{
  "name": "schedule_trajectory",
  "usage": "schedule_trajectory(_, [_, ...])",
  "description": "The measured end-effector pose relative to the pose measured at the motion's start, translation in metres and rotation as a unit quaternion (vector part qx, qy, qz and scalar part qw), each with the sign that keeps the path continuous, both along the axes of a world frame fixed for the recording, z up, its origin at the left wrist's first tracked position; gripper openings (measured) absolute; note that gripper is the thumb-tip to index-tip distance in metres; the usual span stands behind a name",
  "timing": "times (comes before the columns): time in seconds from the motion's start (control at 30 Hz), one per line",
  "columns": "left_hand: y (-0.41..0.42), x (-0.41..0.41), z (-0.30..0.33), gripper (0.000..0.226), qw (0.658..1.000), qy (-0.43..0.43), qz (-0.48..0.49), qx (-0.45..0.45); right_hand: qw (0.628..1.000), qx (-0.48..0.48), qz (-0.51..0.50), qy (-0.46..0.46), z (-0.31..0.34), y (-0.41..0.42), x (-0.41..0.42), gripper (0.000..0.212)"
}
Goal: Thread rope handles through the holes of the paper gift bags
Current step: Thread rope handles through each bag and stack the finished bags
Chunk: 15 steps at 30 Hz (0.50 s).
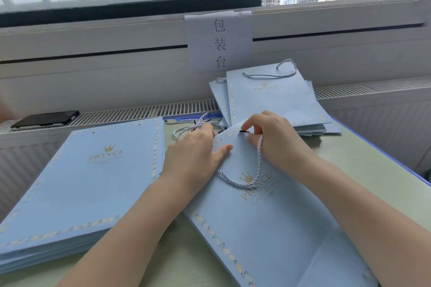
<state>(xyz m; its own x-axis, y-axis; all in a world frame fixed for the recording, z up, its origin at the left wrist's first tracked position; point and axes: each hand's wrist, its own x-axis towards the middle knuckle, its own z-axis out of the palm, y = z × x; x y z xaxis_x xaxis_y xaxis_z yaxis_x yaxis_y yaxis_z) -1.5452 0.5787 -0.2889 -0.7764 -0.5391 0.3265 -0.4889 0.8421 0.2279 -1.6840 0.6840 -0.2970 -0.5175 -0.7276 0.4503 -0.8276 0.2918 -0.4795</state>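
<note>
A flat light-blue paper gift bag with a gold crown and "PRINCE" print lies in front of me on the table. A pale twisted rope handle loops across its front. My right hand pinches the rope's black tip at a hole near the bag's top edge. My left hand rests on the bag's top left, thumb flat on the paper; its fingertips are hidden among loose ropes.
A stack of flat bags without handles lies at the left. Bags with handles are piled at the back right. Loose rope handles lie behind my left hand. A black phone sits on the radiator grille. A paper sign hangs under the window.
</note>
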Motion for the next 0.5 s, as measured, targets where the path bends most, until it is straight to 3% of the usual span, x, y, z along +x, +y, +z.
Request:
schedule_trajectory(0.23, [0.0015,-0.0004,0.0021,0.033,1.0,0.006,-0.001,0.017,0.999,0.018,-0.03,0.022,-0.0007,0.0029,0.0019,0.009])
schedule_trajectory(0.5, [0.0016,-0.0002,0.0015,0.032,0.999,0.047,-0.012,0.018,0.997,-0.016,0.014,0.078,0.0018,0.0035,0.004,0.007])
